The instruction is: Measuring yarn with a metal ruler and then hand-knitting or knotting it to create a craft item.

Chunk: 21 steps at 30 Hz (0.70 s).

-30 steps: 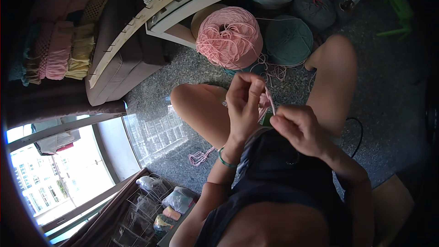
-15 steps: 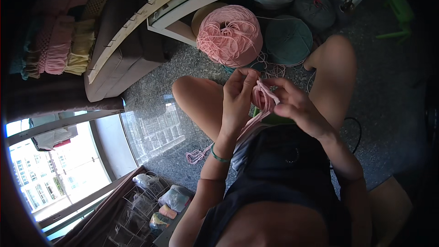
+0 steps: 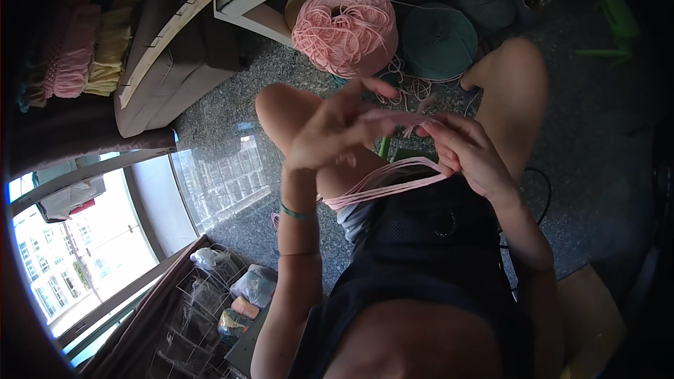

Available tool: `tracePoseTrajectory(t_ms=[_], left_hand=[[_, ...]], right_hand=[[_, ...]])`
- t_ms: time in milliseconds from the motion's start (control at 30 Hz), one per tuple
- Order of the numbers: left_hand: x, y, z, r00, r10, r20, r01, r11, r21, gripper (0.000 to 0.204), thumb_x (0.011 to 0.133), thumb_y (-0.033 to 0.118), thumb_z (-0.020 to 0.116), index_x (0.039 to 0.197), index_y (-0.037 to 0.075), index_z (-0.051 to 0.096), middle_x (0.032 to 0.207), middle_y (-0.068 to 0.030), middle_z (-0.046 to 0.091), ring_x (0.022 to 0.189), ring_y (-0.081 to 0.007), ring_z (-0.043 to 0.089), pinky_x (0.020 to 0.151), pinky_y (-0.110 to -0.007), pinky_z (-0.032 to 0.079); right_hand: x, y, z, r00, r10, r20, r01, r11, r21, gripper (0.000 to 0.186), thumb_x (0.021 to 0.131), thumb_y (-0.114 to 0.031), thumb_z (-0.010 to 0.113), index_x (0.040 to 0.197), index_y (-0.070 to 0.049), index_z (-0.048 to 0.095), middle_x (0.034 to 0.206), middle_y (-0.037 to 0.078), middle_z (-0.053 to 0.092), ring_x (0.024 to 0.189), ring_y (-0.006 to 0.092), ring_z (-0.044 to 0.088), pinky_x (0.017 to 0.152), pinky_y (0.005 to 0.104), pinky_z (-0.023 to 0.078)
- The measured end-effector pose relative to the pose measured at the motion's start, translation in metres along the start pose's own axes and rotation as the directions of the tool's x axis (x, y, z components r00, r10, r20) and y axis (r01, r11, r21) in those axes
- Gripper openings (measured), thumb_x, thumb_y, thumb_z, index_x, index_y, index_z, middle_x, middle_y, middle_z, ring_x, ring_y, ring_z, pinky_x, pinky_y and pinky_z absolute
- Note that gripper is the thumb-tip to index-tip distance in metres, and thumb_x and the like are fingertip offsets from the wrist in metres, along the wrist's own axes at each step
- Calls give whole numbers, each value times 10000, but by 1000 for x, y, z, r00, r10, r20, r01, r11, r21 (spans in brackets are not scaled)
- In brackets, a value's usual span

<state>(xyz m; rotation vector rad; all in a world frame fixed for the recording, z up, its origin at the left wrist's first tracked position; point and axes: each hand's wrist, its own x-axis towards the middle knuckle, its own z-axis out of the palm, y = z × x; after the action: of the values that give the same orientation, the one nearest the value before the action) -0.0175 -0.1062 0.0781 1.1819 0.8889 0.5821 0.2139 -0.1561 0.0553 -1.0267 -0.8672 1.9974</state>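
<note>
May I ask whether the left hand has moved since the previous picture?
Yes; the left hand has shifted leftward relative to the large pink yarn ball.

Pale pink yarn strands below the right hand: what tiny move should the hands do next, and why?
Maybe the bare left hand could pinch the pale pink yarn strands near the bare right hand. The right fingertips pinch yarn, the left fingers look spread and too blurred to show a grip, and the strands trail in a loose loop, so a second hold might steady them.
</note>
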Motion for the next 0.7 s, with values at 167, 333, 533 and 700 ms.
tracePoseTrajectory(t_ms=[167, 333, 533, 700], left_hand=[[25, 23, -31, 875, 325, -358, -430, 862, -268, 375, 891, 199, 553, 1162, -40, 454, 924, -125, 592, 726, -144, 593, 626, -206, 482], [15, 15, 7, 559, 445, -700, -183, 889, 419, 276, 899, 129, 528, 1108, -50, 504, 971, -137, 604, 879, -187, 602, 805, -289, 485], [9, -25, 72, 800, 532, -278, -323, 772, 548, 271, 770, 75, 693, 1009, -1, 593, 921, -102, 629, 858, -191, 629, 723, -280, 497], [12, -45, 86, 793, 516, -325, -214, 735, 644, 255, 739, 50, 708, 972, 11, 611, 889, -111, 634, 806, -191, 646, 684, -281, 507]], right_hand=[[0, 1, -5, 977, 143, 160, -185, 937, 296, 304, 958, -247, 440, 1039, 18, 566, 561, -35, 425, 509, 39, 434, 537, 193, 427], [4, -7, 2, 986, 157, -59, -114, 884, 454, 387, 961, -295, 407, 1128, 32, 530, 842, 58, 581, 756, 134, 568, 737, 283, 483], [12, -9, -6, 989, 145, -40, -97, 817, 568, 441, 960, -312, 383, 1240, 21, 458, 1209, 127, 530, 1113, 210, 510, 936, 352, 426], [13, -4, -7, 997, 80, 22, -81, 871, 484, 441, 949, -279, 386, 1287, 3, 420, 1212, 115, 530, 1124, 188, 494, 951, 343, 405]])
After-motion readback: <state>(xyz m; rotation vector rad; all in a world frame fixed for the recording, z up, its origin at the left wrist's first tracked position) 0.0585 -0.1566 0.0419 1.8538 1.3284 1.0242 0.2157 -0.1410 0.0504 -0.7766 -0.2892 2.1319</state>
